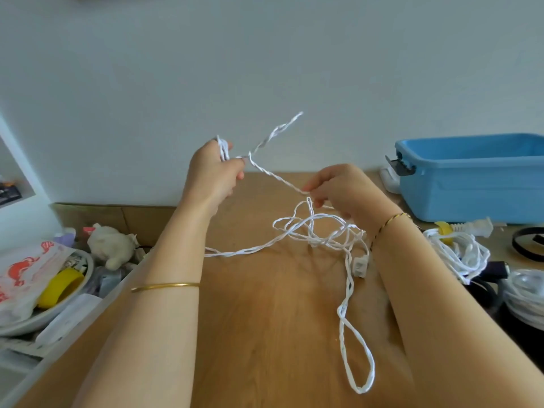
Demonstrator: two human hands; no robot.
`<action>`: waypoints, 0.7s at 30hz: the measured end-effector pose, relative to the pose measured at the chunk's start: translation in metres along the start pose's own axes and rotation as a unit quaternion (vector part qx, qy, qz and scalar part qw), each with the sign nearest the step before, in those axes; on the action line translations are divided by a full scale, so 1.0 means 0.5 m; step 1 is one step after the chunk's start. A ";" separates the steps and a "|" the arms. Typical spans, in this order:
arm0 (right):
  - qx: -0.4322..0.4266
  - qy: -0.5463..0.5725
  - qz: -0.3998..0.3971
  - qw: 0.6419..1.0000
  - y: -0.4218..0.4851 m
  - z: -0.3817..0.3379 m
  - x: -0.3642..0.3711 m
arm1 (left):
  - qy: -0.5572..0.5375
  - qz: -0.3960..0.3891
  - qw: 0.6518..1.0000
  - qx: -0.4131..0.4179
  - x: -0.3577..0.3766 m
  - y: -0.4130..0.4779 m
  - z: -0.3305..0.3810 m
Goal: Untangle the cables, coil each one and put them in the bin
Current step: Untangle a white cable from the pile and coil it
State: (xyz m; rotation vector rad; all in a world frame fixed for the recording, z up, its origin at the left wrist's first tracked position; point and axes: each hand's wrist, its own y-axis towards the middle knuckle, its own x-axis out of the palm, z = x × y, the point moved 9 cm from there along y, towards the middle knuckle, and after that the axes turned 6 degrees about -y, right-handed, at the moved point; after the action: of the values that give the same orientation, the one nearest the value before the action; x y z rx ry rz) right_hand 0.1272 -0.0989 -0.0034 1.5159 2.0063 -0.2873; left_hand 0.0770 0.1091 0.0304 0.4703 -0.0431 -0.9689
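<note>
two hands (213,172) (344,189), one bin (471,187), two bangles (164,287) (391,220)

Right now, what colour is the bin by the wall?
The bin is light blue with a dark latch, seen in the head view.

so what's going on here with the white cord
A person is sorting out a white twisted cable. The left hand grips a few loops of it above the wooden table, and the right hand pinches the strand leading from them. The rest lies loosely tangled on the table. Another white bundle lies at the right, near the blue bin.
</note>
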 end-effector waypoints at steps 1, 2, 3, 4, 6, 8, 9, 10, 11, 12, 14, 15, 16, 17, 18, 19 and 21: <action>-0.003 -0.063 -0.019 0.998 0.000 -0.002 0.008 | -0.013 0.025 1.000 -0.012 -0.011 0.002 -0.005; -0.003 -0.124 -0.045 0.991 0.001 -0.001 0.019 | -0.022 0.046 0.998 -0.025 -0.019 0.001 -0.012; -0.002 -0.177 -0.074 0.981 -0.002 0.001 0.031 | -0.031 0.060 0.997 -0.038 -0.022 0.000 -0.018; -0.003 -0.224 -0.099 0.969 -0.004 0.002 0.043 | -0.036 0.064 0.996 -0.048 -0.020 -0.002 -0.023; -0.019 -0.286 -0.121 0.950 -0.007 -0.005 0.060 | -0.014 0.039 0.997 -0.059 -0.001 -0.006 -0.030; -0.040 -0.289 -0.119 0.949 -0.014 -0.028 0.074 | 0.039 -0.004 0.998 -0.049 0.030 -0.013 -0.028; -0.049 -0.279 -0.115 0.952 -0.016 -0.040 0.080 | 0.065 -0.022 0.997 -0.034 0.043 -0.019 -0.021; -0.064 -0.267 -0.106 0.956 -0.017 -0.054 0.084 | 0.088 -0.035 0.995 -0.017 0.053 -0.023 -0.015; -0.075 -0.250 -0.098 0.960 -0.018 -0.067 0.086 | 0.109 -0.045 0.993 0.001 0.062 -0.026 -0.007; -0.084 -0.221 -0.091 0.967 -0.019 -0.078 0.086 | 0.132 -0.055 0.990 0.019 0.070 -0.029 0.000; -0.084 -0.115 -0.091 0.986 -0.027 -0.095 0.080 | 0.172 -0.072 0.981 0.044 0.083 -0.035 0.010; -0.081 -0.056 -0.083 0.992 -0.028 -0.098 0.073 | 0.183 -0.078 0.979 0.055 0.088 -0.036 0.014; -0.081 -0.011 -0.070 0.994 -0.029 -0.100 0.066 | 0.192 -0.084 0.976 0.065 0.092 -0.038 0.018; -0.087 0.022 -0.053 0.995 -0.026 -0.099 0.059 | 0.202 -0.089 0.972 0.079 0.095 -0.040 0.025; -0.091 0.051 -0.038 0.994 -0.023 -0.097 0.053 | 0.212 -0.091 0.969 0.089 0.096 -0.041 0.029; -0.096 0.074 -0.031 0.992 -0.022 -0.095 0.050 | 0.219 -0.092 0.966 0.099 0.096 -0.043 0.035; -0.098 0.106 -0.027 0.989 -0.023 -0.093 0.049 | 0.235 -0.094 0.960 0.116 0.098 -0.048 0.045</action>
State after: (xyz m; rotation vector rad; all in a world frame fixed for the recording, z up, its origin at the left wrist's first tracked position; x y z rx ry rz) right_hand 0.0971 -0.0594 0.0176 1.4183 2.1723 0.0525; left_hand 0.0810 0.0500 0.0326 0.9262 0.3255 -1.0195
